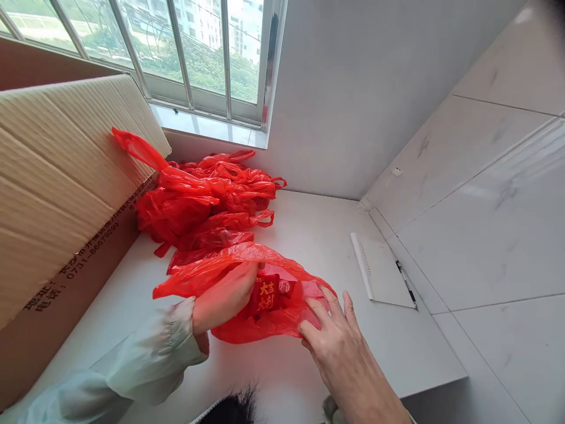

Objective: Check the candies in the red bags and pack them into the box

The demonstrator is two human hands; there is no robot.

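Note:
A thin red plastic bag (pixel 282 321) lies open on the white counter (pixel 309 235) in front of me. My left hand (pixel 225 297) is inside the bag, seen through the plastic, its fingers closed on a red packet with yellow characters (pixel 267 294). My right hand (pixel 335 341) rests on the bag's right edge with fingers spread and flat, pressing the plastic. Behind the bag lies a heap of several more red plastic bags (pixel 207 197).
A large cardboard box (pixel 57 194) with printed text stands at the left. A white notebook (pixel 379 271) with a black pen (pixel 406 285) lies at the right by the tiled wall. A barred window (pixel 194 53) is at the back.

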